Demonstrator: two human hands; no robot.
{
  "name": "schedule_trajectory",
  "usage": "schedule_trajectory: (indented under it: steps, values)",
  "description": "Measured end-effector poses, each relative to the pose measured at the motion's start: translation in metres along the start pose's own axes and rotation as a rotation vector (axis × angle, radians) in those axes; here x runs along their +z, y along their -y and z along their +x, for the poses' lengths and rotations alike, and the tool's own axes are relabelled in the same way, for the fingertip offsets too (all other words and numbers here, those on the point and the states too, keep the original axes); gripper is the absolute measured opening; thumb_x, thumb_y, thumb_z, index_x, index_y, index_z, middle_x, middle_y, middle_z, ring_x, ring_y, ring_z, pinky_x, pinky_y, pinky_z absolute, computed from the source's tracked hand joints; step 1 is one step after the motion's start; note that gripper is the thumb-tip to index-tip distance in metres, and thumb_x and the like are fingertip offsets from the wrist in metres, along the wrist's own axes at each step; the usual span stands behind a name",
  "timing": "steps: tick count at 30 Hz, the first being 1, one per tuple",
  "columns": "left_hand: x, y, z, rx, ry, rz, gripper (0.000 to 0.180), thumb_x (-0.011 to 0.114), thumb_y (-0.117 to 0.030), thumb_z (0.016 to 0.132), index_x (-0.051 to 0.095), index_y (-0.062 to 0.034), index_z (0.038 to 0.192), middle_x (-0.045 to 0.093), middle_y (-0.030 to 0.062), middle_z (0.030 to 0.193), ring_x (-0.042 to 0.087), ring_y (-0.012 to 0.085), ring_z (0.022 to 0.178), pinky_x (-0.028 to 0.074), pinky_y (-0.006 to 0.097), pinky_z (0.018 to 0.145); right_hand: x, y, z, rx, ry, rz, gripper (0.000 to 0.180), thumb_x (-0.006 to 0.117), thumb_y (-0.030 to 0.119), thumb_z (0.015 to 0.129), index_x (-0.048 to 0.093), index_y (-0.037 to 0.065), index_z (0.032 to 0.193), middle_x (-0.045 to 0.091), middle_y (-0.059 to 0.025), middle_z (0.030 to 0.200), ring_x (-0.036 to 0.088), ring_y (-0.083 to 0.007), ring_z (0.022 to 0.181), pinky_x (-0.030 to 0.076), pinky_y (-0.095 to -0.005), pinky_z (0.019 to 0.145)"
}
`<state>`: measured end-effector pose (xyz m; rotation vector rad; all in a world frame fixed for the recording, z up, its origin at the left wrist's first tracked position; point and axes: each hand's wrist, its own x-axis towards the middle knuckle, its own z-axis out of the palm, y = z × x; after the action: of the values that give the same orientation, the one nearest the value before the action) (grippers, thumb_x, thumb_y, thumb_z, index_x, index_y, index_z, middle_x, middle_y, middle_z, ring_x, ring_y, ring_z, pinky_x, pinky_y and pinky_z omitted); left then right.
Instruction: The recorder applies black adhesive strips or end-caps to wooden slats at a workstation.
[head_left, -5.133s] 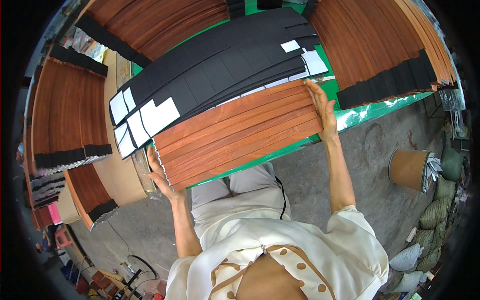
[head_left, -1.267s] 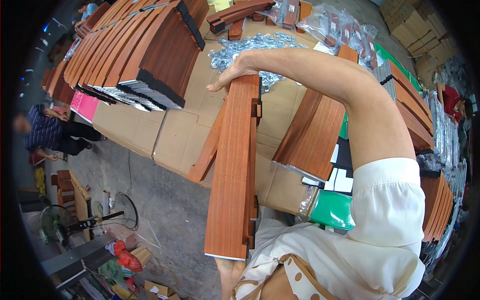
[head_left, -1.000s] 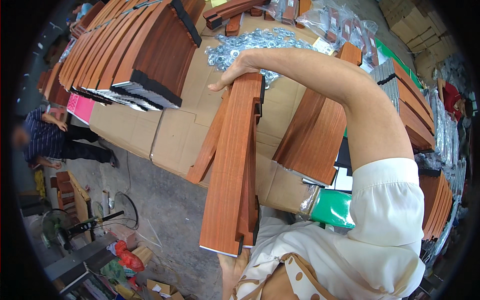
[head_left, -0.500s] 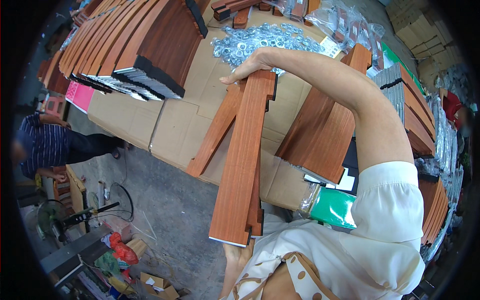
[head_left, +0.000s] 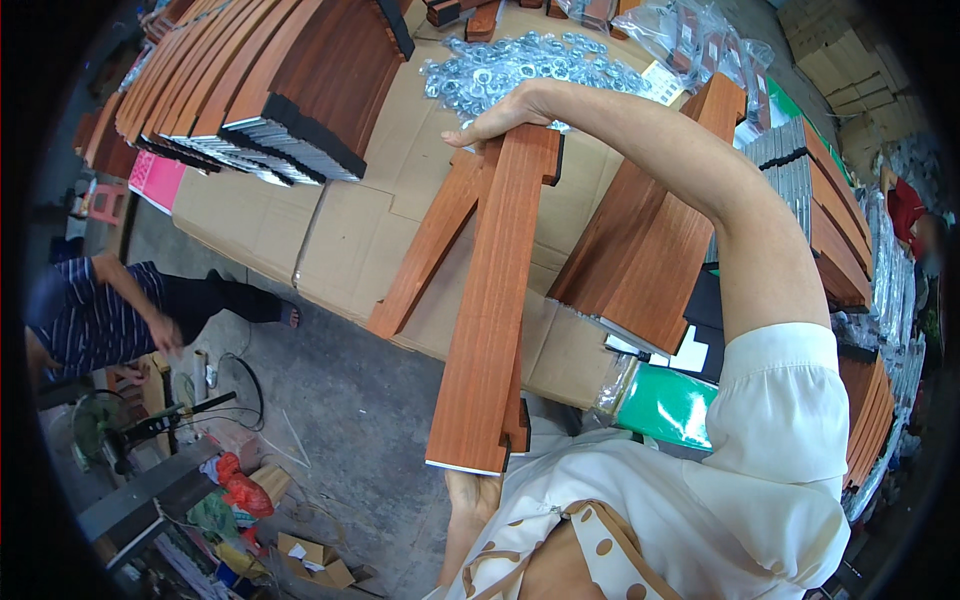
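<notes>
A long reddish-brown board (head_left: 492,300) with a notched edge at each end slants over the table's near edge. Under it a second, similar board (head_left: 517,428) shows along the right side. My right hand (head_left: 500,118) reaches over to grip the far end, thumb stretched to the left. From below, my left hand (head_left: 473,494) holds the near end, its fingers partly hidden by the wood. Beside them a narrower board (head_left: 428,255) lies aslant on the cardboard-covered table (head_left: 345,245), its upper end close to my right hand.
Stacked boards (head_left: 300,70) with black ends stand at the far left. Clear bagged rings (head_left: 520,75) lie at the back. More boards (head_left: 640,260) and a green packet (head_left: 665,408) are at the right. A co-worker in a striped shirt (head_left: 95,310) is left, near a fan (head_left: 100,430).
The held boards have shifted slightly away from me and their near end a little to the right, both hands moving along. The co-worker at the left has moved an arm and a leg.
</notes>
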<state>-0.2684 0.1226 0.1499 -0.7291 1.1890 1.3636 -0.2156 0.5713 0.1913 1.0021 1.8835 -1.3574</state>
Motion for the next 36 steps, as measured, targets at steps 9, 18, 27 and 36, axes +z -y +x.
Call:
schedule_trajectory:
  steps: [9,18,27,36]
  values:
    - [0.005,-0.004,-0.010,-0.022,0.046,0.089,0.042,0.050,-0.031,0.094,0.042,-0.0043,0.126,0.050,0.0110,0.124,0.055,0.0238,0.108,0.052,0.037,0.087,0.001,-0.013,0.002,-0.054,-0.112,0.014,0.085,0.026,0.072,0.084,0.050,0.003,0.127,0.041,-0.0206,0.133,0.037,-0.0280,0.129,0.035,-0.0431,0.104]
    - [0.012,-0.019,-0.016,0.016,0.007,0.235,0.051,0.033,-0.040,0.098,0.037,-0.0020,0.132,0.041,0.0146,0.134,0.042,0.0260,0.124,0.040,0.042,0.101,0.002,-0.021,-0.009,-0.074,-0.101,0.053,0.083,0.024,0.072,0.085,0.044,0.008,0.134,0.039,-0.0194,0.137,0.041,-0.0287,0.126,0.036,-0.0422,0.105]
    - [0.058,-0.089,0.002,0.279,0.517,0.990,0.074,0.019,-0.054,0.096,0.014,0.0020,0.143,0.009,0.0176,0.151,0.004,0.0266,0.141,0.006,0.041,0.114,0.008,-0.043,-0.054,-0.179,-0.509,0.402,0.078,0.024,0.065,0.090,0.034,0.005,0.138,0.034,-0.0181,0.142,0.029,-0.0312,0.132,0.023,-0.0437,0.112]
    - [0.075,-0.093,0.005,0.281,0.697,1.130,0.092,0.021,-0.070,0.087,0.014,0.0020,0.143,0.015,0.0211,0.149,0.012,0.0307,0.140,0.013,0.042,0.113,0.183,-0.031,-0.210,-1.099,-0.106,0.956,0.035,0.051,0.028,0.093,0.061,-0.003,0.107,0.061,-0.0209,0.110,0.060,-0.0256,0.103,0.048,-0.0370,0.087]
